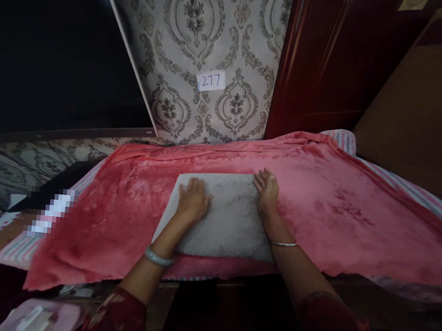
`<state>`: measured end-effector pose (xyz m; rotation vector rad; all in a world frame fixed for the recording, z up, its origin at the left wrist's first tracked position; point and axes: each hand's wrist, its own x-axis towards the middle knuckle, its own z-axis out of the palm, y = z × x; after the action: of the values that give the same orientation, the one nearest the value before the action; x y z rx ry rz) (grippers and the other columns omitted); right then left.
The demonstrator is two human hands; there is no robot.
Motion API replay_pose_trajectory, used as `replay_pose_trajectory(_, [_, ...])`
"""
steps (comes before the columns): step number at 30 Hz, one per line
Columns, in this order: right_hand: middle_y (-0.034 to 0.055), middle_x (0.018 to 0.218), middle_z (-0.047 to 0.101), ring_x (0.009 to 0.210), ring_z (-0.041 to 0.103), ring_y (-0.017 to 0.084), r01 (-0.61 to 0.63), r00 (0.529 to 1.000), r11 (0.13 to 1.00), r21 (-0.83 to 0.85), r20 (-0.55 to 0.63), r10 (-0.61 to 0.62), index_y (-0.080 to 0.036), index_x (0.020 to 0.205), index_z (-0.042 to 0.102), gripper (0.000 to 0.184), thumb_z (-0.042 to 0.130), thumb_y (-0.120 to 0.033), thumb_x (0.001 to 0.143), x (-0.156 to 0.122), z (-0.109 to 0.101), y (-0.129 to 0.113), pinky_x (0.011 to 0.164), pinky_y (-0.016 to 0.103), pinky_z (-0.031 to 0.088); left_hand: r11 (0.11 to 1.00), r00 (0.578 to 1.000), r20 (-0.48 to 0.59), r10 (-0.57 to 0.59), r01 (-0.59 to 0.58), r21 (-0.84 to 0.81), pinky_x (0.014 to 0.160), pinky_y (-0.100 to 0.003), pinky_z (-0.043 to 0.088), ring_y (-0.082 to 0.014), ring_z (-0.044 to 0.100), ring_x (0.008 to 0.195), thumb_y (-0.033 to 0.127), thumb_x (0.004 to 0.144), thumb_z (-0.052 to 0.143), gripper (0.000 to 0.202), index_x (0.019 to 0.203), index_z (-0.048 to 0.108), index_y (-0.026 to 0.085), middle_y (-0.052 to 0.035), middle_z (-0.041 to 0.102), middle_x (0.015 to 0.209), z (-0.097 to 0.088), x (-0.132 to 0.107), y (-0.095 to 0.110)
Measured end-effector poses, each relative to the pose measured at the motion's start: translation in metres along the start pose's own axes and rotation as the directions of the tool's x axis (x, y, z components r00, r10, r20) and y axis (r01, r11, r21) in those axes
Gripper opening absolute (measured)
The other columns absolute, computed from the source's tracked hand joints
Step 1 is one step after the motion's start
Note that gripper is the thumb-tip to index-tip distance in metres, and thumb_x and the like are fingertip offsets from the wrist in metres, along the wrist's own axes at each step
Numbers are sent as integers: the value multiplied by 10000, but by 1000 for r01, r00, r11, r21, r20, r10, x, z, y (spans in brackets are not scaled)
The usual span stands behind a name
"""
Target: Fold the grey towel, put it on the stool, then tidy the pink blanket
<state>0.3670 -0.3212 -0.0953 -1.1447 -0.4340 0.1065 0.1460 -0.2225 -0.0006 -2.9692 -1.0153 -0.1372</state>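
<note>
A folded grey towel (225,224) lies flat on a pink fleece blanket (339,199) that covers a raised surface in front of me. My left hand (192,200) rests palm down on the towel's far left part, fingers together. My right hand (266,190) lies flat at the towel's far right corner, partly on the blanket. Neither hand grips anything. A bangle sits on each wrist.
Patterned wallpaper (203,37) with a white label reading 277 (211,80) stands behind the blanket. A dark red wooden door (327,61) is at the right, a brown panel (433,103) beyond it. Striped cloth (411,191) shows under the blanket. Pink items (39,317) lie at bottom left.
</note>
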Motion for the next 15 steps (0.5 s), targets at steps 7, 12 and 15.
replay_pose_trajectory(7, [202,1489,463,1325,534,240,31,997,994,-101,70,-24,-224,1507,345,800,178,-758,936,-1,-1,3,1056,474,467,928,932,25,362,-357,-108,1232,-562,194,-266,235,1534,349,1009,329,582,1554,343,145,-148,278,1648,22,66,81])
replay_pose_trajectory(12, [204,1441,515,1293,558,241,13,998,988,-155,70,-2,-188,1451,426,761,254,-727,943,-1,-1,5,1089,477,446,932,933,-89,349,-355,-68,1236,-568,180,-266,280,1514,397,1019,311,575,1540,382,164,-128,353,1621,55,71,87])
replay_pose_trajectory(15, [199,1406,546,1285,560,246,38,996,978,-204,84,-21,-171,1425,460,763,296,-728,931,-2,-2,5,1084,467,458,932,932,-75,355,-360,-53,1238,-538,192,-270,273,1517,458,1019,322,596,1546,377,186,-118,342,1628,55,71,79])
